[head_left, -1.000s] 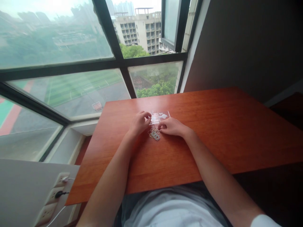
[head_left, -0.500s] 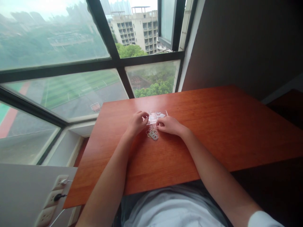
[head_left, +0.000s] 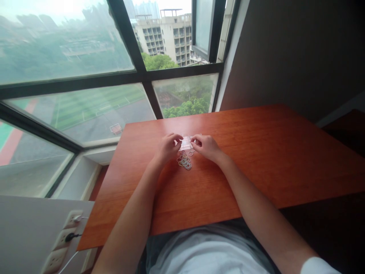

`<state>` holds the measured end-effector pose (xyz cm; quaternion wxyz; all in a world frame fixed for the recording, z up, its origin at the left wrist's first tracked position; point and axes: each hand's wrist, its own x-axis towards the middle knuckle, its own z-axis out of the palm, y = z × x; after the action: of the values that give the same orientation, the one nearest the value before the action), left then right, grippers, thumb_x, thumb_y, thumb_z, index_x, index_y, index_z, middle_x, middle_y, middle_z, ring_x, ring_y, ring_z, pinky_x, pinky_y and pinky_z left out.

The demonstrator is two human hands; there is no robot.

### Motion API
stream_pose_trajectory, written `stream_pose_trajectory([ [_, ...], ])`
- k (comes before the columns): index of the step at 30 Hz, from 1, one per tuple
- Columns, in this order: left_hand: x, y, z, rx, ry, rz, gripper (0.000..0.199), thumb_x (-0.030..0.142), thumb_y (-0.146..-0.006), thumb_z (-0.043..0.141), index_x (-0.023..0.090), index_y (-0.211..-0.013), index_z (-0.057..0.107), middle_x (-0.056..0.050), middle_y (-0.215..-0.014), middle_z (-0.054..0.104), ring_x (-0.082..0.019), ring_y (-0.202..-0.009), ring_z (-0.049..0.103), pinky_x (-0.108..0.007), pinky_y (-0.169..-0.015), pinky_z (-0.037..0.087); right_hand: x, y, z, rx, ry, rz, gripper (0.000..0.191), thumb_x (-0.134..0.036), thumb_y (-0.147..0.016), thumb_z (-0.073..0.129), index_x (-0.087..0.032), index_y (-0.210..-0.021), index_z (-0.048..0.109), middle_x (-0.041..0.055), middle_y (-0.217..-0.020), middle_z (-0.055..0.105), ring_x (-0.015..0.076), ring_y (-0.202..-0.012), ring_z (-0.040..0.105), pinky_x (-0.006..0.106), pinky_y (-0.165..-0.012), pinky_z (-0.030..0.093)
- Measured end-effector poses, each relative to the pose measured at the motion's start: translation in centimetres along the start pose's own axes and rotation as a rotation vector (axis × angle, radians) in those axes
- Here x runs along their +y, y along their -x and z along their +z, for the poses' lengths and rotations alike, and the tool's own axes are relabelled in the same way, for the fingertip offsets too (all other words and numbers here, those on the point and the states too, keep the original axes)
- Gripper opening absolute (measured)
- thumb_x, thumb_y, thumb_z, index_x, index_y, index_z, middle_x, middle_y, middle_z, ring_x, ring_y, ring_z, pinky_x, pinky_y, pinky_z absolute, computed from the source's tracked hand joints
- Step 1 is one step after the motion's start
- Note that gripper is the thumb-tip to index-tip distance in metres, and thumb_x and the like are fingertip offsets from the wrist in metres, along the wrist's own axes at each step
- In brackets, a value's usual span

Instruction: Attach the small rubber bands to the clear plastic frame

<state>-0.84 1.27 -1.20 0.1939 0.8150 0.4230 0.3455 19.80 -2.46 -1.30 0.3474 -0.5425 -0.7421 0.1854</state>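
A small clear plastic box (head_left: 186, 143) lies on the table between my two hands, partly covered by them. My left hand (head_left: 171, 146) is at its left side, thumb and fingers curled together in a pinch near the edge. On the other side my right hand (head_left: 205, 146) has its fingers bent and pinched at the right edge. What sits between the fingertips is too small to make out. Just in front of the box is a loose pile of pale rings (head_left: 185, 163), like small rubber bands, with several stray ones close to my right fingertips.
The reddish-brown wooden table (head_left: 262, 160) stretches far to the right. Large windows (head_left: 94, 110) with dark frames stand behind and left of it. Wall sockets (head_left: 64, 238) with plugs and a white cable are by its left front corner.
My right hand has moved up and slightly right, from beside the rings to the box's right edge. Stray rings now show where it was. My left hand has shifted slightly right.
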Motion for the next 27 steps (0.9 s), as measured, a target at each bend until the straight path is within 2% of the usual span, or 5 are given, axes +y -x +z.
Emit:
stream_pose_trajectory([
  [5,1.9,-0.1,0.3,-0.062,0.165,0.111,0.021,0.012,-0.08,0.059,0.017,-0.099,0.068,-0.004,-0.091,0.068,-0.008,-0.063,0.056,-0.019,-0.056,0.045,-0.1,0.0,0.0,0.023,-0.024,-0.009,0.013,-0.022,-0.082,0.061,-0.019,-0.09,0.07,-0.0021,-0.065,0.062,0.0114,-0.061,0.053,0.022,-0.061,0.036],
  [19,1.8,0.0,0.8,-0.052,-0.036,0.147,0.009,0.015,-0.082,0.06,0.018,-0.084,0.067,-0.001,-0.078,0.067,-0.01,-0.06,0.055,-0.022,-0.06,0.044,-0.3,0.0,0.2,0.04,-0.084,-0.014,0.01,-0.02,-0.08,0.062,-0.019,-0.087,0.07,-0.0038,-0.061,0.059,0.0105,-0.059,0.053,0.022,-0.06,0.036],
  [22,1.3,-0.1,-0.1,0.019,-0.109,0.104,0.008,0.016,-0.081,0.061,0.019,-0.083,0.068,0.0,-0.077,0.068,-0.01,-0.06,0.056,-0.023,-0.061,0.044,-0.3,0.0,0.0,0.054,-0.075,0.004,0.012,-0.019,-0.081,0.061,-0.018,-0.088,0.07,-0.0034,-0.062,0.06,0.0107,-0.059,0.053,0.022,-0.061,0.037],
  [25,0.3,-0.2,-1.3,0.164,-0.113,-0.02,0.008,0.023,-0.082,0.062,0.02,-0.084,0.069,-0.001,-0.078,0.07,-0.012,-0.061,0.058,-0.024,-0.062,0.046,-0.3,0.1,-0.1,0.052,-0.054,0.02,0.012,-0.02,-0.081,0.061,-0.019,-0.088,0.07,-0.0025,-0.064,0.062,0.0111,-0.06,0.054,0.022,-0.062,0.038],
  [27,-0.3,-0.1,-1.9,0.22,-0.079,-0.105,0.01,0.026,-0.082,0.063,0.019,-0.084,0.07,-0.002,-0.079,0.071,-0.012,-0.061,0.059,-0.025,-0.061,0.047,-0.3,0.1,-0.1,0.032,-0.036,0.026,0.012,-0.02,-0.082,0.061,-0.019,-0.088,0.07,-0.0022,-0.066,0.063,0.0115,-0.061,0.055,0.022,-0.063,0.038],
])
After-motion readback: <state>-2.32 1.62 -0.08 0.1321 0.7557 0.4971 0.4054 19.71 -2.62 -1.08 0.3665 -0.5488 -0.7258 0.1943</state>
